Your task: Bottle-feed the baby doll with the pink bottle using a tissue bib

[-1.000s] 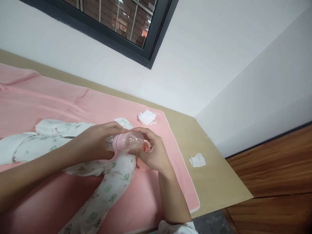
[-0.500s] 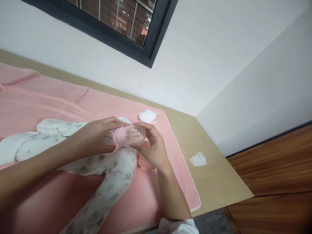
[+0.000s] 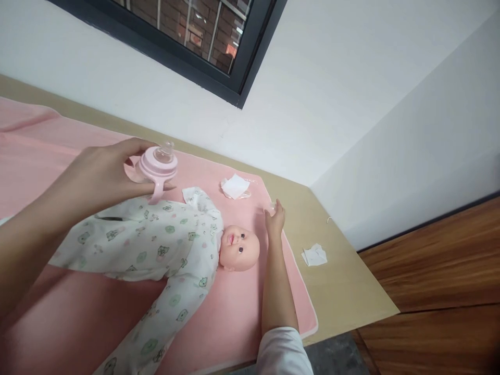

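My left hand [image 3: 113, 166] is wrapped round a baby bottle [image 3: 158, 164] with a pink collar and handle, its clear nipple uncovered and tilted upward. The bottle is held above the doll [image 3: 167, 242], which lies on its back in a white patterned outfit with its head to the right. Beyond the doll's head, my right hand [image 3: 276, 216] grips the clear bottle cap [image 3: 272, 207] near the edge of the pink mat [image 3: 230, 312]. Fingers hide part of the cap, and the lower part of the bottle is mostly covered by my left hand.
A white tissue [image 3: 236, 186] lies on a small clear item at the mat's far corner. Another crumpled tissue [image 3: 314, 255] rests on the wooden tabletop [image 3: 344, 291]. A white wall [image 3: 273, 140] and a dark-framed window [image 3: 240, 94] stand behind.
The clear cap has come off the bottle. My left hand has moved up and left with the bottle, while my right hand has carried the cap rightward, uncovering the doll's head.
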